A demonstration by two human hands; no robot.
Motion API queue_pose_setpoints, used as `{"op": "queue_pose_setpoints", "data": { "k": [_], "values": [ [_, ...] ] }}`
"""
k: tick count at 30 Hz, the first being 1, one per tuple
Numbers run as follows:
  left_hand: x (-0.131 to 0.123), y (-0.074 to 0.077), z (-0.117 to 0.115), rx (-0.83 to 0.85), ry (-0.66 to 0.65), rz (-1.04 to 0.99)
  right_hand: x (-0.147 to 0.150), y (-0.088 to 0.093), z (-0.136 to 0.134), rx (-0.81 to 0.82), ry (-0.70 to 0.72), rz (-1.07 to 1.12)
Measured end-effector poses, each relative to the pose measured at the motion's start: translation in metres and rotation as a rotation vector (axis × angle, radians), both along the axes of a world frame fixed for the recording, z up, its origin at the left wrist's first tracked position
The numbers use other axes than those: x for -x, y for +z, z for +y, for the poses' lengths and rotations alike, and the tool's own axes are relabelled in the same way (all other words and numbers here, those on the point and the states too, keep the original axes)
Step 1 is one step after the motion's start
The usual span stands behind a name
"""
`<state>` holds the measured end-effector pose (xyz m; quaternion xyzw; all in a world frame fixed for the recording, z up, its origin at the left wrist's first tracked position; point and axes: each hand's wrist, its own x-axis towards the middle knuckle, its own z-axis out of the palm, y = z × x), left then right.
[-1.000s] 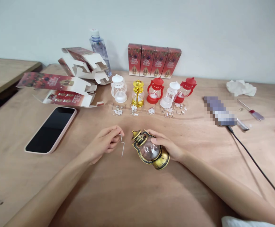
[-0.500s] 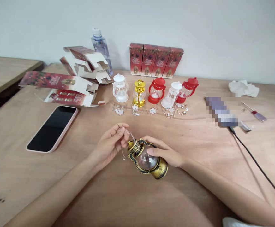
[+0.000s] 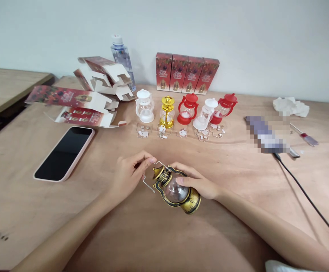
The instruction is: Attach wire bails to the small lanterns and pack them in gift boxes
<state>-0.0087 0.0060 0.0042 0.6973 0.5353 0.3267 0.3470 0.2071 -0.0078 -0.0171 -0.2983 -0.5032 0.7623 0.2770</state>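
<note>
A small black-and-gold lantern (image 3: 178, 190) with a clear globe lies tilted in my right hand (image 3: 195, 181), its cap pointing left. My right fingers wrap round its globe and frame. Between thumb and forefinger my left hand (image 3: 133, 172) pinches a thin bent wire handle (image 3: 149, 184) beside the cap. One wire end reaches the lantern's upper shoulder; whether it sits in the loop there I cannot tell. The other end hangs free near the lower loop. Beyond my hands stand a gold lantern (image 3: 167, 112), two white lanterns (image 3: 144, 107) and two red lanterns (image 3: 187, 109).
Wire handles and small parts (image 3: 182, 132) lie before the lanterns. Several red boxes (image 3: 178, 73) stand against the wall. Opened boxes (image 3: 81, 115) and a bottle (image 3: 121, 56) are back left. A phone (image 3: 65, 153) lies left; a cabled device (image 3: 266, 136), a screwdriver (image 3: 306, 136) and tissue (image 3: 290, 105) right.
My left hand has turned and lowered slightly, swinging the wire handle so it lies more openly around the cap. The lantern and my right hand have stayed nearly still.
</note>
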Motion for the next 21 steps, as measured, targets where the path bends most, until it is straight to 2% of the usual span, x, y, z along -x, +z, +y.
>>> {"op": "queue_pose_setpoints", "data": {
  "k": [3,9,13,21],
  "values": [
    [-0.0027,0.0014,-0.0011,0.030,0.033,-0.045,0.0003,-0.0003,-0.0003,0.013,-0.001,0.007],
    [-0.0084,-0.0018,-0.0019,0.205,0.048,-0.229,0.0005,-0.0015,-0.0015,-0.043,0.018,0.007],
    [-0.0097,0.0004,-0.0035,0.172,0.033,-0.208,0.0004,-0.0005,-0.0019,-0.089,0.033,-0.039],
    [-0.0050,0.0007,0.0013,0.111,0.090,-0.112,0.0001,0.0003,-0.0014,-0.082,0.036,-0.034]
  ]
}}
